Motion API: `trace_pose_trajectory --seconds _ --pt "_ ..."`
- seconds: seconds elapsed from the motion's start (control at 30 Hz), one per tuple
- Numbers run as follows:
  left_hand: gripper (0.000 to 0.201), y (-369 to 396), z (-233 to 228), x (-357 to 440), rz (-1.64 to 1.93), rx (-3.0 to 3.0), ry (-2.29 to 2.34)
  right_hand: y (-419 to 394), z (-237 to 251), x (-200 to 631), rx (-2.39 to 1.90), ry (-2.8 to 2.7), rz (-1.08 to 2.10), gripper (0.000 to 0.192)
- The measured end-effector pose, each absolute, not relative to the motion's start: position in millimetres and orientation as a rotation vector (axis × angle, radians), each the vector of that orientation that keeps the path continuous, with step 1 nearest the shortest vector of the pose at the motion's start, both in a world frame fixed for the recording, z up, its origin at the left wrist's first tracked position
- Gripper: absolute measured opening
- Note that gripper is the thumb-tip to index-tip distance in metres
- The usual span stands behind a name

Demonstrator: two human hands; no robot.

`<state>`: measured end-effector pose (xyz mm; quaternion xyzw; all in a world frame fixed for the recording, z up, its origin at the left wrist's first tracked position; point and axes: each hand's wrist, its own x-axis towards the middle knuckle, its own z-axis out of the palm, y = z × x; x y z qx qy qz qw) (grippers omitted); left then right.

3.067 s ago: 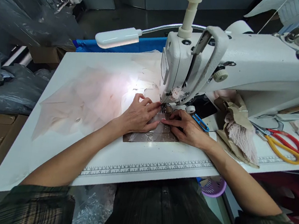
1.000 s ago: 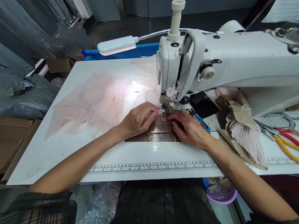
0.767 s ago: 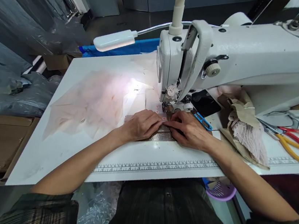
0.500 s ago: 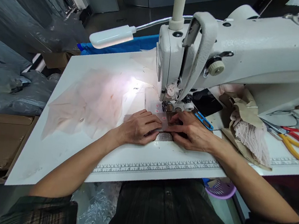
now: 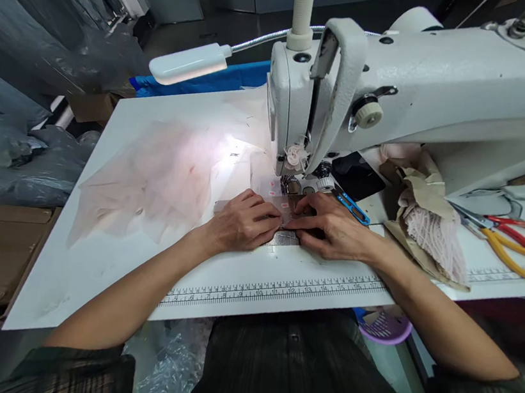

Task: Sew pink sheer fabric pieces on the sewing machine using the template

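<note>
My left hand (image 5: 245, 223) rests on the sewing machine bed, its fingers curled together on a sheer pale pink fabric (image 5: 273, 191) just in front of the presser foot (image 5: 287, 184). From the other side my right hand (image 5: 333, 228) pinches the fabric's edge, its index finger reaching close to the left fingertips. Small pink marks show on the fabric. The white sewing machine (image 5: 295, 97) stands over it, a pale thread rosette (image 5: 295, 156) on its head. Beneath the hands lies a metal plate (image 5: 285, 238). Fingers hide part of the fabric's edge.
Loose sheer pink fabric (image 5: 163, 177) spreads over the table's left. Blue thread snips (image 5: 352, 206), a black phone-like slab (image 5: 358, 178), brown paper with pale trim (image 5: 433, 225) and scissors with red and yellow handles (image 5: 521, 253) lie to the right. A white lamp (image 5: 190, 64) shines down.
The right index finger has slid a little left, nearer the left fingertips, over the fabric. Both hands stay in front of the presser foot. The whole view has shifted slightly.
</note>
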<state>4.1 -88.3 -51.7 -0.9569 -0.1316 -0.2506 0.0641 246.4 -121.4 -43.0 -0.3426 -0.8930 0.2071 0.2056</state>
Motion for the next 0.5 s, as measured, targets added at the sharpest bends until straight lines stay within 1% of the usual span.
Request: trace_pose_trajectory --seconds 0.1,0.13,0.27,0.5 --pt "0.005 -89.1 -52.1 4.5 -0.75 -2.873 -0.404 -108.2 -31.5 249.7 -1.015 -2.436 0.787 0.034" --pt "0.006 -89.4 -52.1 4.6 -0.744 -2.867 -0.404 -103.5 -30.0 250.5 -1.078 -2.424 0.806 0.034" --pt "0.007 -89.9 -51.7 5.0 -0.724 -2.84 -0.397 -95.6 -40.1 250.8 -1.22 -2.411 0.643 0.035" --pt "0.009 -91.1 -50.6 4.8 -0.706 -2.834 -0.384 -106.0 -59.2 249.1 -1.069 -2.425 0.477 0.037"
